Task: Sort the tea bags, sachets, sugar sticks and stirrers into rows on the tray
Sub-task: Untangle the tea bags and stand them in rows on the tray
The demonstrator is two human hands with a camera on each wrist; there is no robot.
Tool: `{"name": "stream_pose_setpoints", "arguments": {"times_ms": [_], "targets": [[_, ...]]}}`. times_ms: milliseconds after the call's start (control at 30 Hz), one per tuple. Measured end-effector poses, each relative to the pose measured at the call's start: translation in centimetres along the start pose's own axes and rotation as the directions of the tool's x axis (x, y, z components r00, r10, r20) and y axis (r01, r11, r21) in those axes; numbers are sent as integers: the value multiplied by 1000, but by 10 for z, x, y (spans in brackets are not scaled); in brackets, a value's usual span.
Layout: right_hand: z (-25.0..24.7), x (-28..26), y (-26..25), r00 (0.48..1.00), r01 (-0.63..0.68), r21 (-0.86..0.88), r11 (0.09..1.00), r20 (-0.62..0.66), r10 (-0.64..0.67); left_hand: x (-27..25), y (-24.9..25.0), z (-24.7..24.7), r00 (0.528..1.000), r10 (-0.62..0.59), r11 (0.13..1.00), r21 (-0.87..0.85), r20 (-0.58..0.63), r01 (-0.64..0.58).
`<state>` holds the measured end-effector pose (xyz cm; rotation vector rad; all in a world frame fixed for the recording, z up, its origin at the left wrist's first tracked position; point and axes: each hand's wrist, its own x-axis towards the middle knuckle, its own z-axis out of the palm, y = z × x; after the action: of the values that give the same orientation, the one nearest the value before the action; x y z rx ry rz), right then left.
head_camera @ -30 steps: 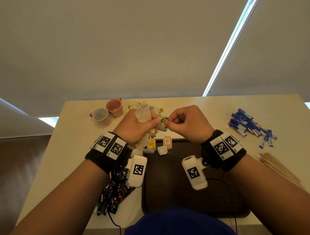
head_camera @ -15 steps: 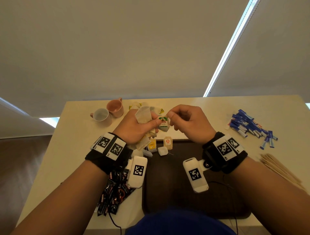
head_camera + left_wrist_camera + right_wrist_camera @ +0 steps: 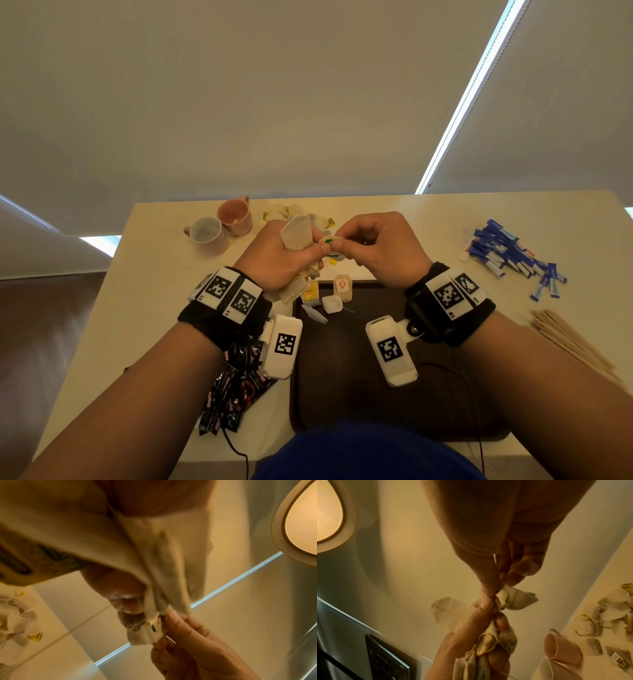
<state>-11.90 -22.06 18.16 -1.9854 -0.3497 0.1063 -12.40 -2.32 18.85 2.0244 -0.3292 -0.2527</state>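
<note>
Left hand clutching a bunch of tea bags at frame centre, above the tray. Right hand pinching a green-marked tag beside them.

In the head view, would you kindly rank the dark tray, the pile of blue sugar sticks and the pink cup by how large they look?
Largest to smallest:
1. dark tray
2. pile of blue sugar sticks
3. pink cup
The cup sits farther from the camera, so its true size may be understated.
</note>
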Motion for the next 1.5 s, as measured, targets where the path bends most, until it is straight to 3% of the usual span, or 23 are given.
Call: {"name": "stream_pose_setpoints", "arguments": {"times_ms": [333,900,1133,1300,1500], "targets": [[3,0,0,1000,-1,-144,990,-2,0,4,-12,0,1000,2,994,106,-28,1],[2,3,0,999,-17,-147,989,-47,10,6,-12,0,1000,5,987,162,5,-6],[2,3,0,999,-2,-142,990,44,8,5,-11,-1,1000,-6,993,120,17,3],[2,4,6,998,-66,-87,994,4,66,1,-15,-2,997,-53,998,43,48,51],[5,3,3,999,-39,-46,998,-16,39,1,-10,-2,998,-62,998,28,29,62]]}}
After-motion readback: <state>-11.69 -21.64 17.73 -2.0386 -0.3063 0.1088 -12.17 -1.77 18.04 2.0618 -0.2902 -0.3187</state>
